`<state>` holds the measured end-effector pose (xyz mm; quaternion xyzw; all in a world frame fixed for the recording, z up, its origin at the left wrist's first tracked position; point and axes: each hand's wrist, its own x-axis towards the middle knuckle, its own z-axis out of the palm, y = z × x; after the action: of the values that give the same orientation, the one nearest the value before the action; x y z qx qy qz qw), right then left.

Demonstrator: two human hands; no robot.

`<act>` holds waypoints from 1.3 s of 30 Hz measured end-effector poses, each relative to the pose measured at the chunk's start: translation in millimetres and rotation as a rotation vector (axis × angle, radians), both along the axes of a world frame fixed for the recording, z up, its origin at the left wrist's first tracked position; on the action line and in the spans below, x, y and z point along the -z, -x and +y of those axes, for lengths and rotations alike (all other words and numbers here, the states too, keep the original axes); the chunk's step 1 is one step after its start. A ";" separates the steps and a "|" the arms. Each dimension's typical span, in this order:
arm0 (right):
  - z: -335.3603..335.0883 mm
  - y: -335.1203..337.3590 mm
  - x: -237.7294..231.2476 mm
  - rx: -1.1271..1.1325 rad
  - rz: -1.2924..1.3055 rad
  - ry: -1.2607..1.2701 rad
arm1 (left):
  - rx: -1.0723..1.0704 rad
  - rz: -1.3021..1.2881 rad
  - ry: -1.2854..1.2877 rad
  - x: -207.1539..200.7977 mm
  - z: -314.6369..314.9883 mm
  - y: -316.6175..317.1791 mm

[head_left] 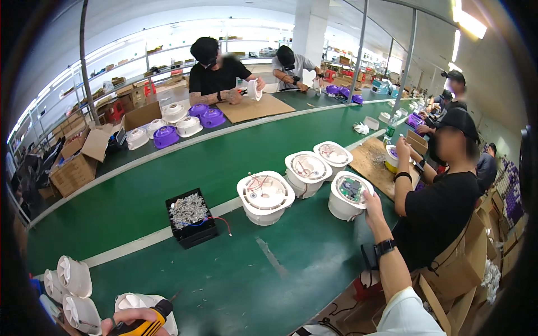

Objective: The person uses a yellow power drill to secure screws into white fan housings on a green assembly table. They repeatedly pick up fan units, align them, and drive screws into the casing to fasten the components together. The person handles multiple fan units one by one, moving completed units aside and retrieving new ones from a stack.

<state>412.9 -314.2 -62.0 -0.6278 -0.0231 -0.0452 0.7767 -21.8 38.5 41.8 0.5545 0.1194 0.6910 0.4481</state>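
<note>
My right hand (375, 210), reaching far out to the right, has its fingers closed on the rim of a white plastic housing (341, 208). A green circuit board (351, 189) sits in the top of that housing. Down at the lower left, my left hand (126, 317) is wrapped round a yellow and black power screwdriver (150, 323), partly cut off by the picture's edge. Right behind the screwdriver is a white housing with fan blades (130, 301). Three more white housings (265, 208) with red wires stand beside the one in my right hand.
A black bin of screws (189, 213) stands mid-table, a red and blue wire lying over it. More white fan housings (74, 277) are grouped at the left. A co-worker (443, 207) sits close on the right by a wooden board (372, 162). Others work across the green table (185, 173).
</note>
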 end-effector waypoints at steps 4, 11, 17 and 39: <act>-7.1 3.0 -5.7 -0.092 0.036 0.129 | 0.074 -0.084 -0.017 4.6 0.0 -0.3; 16.4 99.8 -22.2 -0.341 0.213 -0.001 | 0.651 0.142 0.049 -44.9 -29.2 -17.8; 79.5 166.6 -22.1 -0.706 0.266 -0.047 | 0.673 0.135 -0.032 -63.4 -53.6 -72.6; 122.9 187.7 -25.1 -0.979 0.217 0.049 | 1.046 0.174 0.076 -42.1 -82.4 -186.9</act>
<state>225.2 -191.2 -36.9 -0.5623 -0.2349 0.3907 0.6899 165.1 -43.9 83.9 0.5785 -0.1114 0.3219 0.7412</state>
